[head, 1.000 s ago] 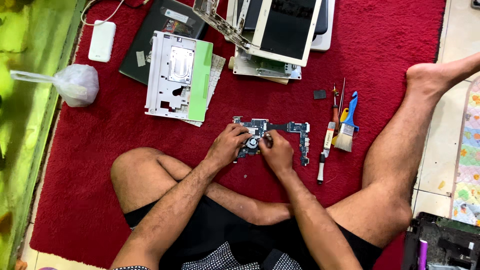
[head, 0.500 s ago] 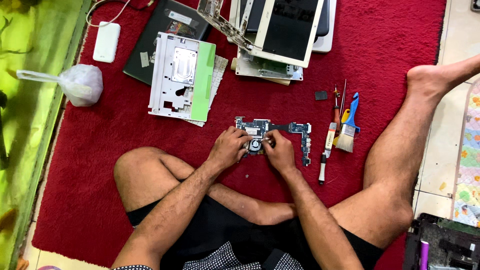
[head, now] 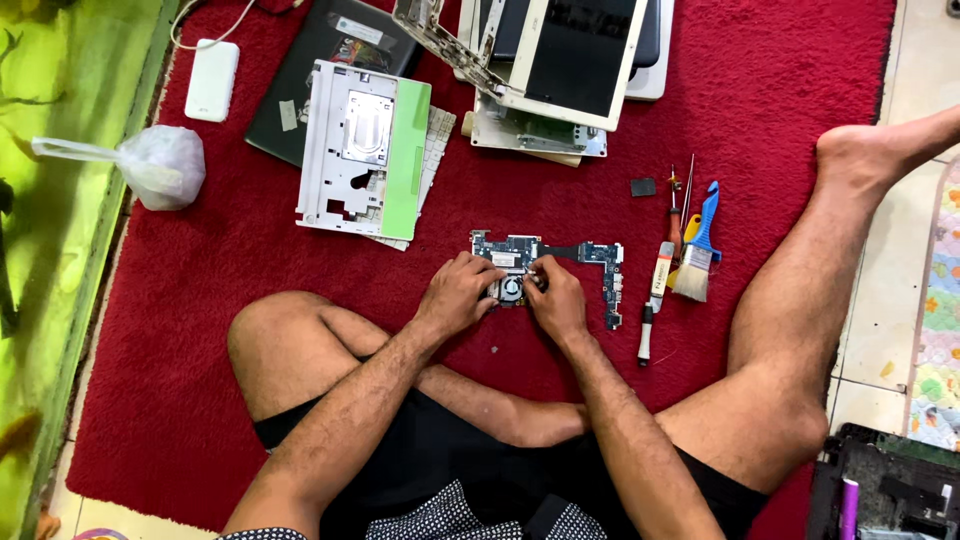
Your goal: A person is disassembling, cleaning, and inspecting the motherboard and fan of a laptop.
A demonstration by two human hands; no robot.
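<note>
— What is the person wearing?
— Black shorts, and at the waist a dark garment with small white dots.
— Sleeves? Shoes?
— No sleeves show on either forearm; the left hand (head: 458, 294) and right hand (head: 558, 304) are ungloved, legs and feet uncovered.

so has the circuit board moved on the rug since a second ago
No. The circuit board lies in the same spot beside the blue-handled brush on the red rug; the small shift in the picture is the camera. Both hands rest on it.
</note>
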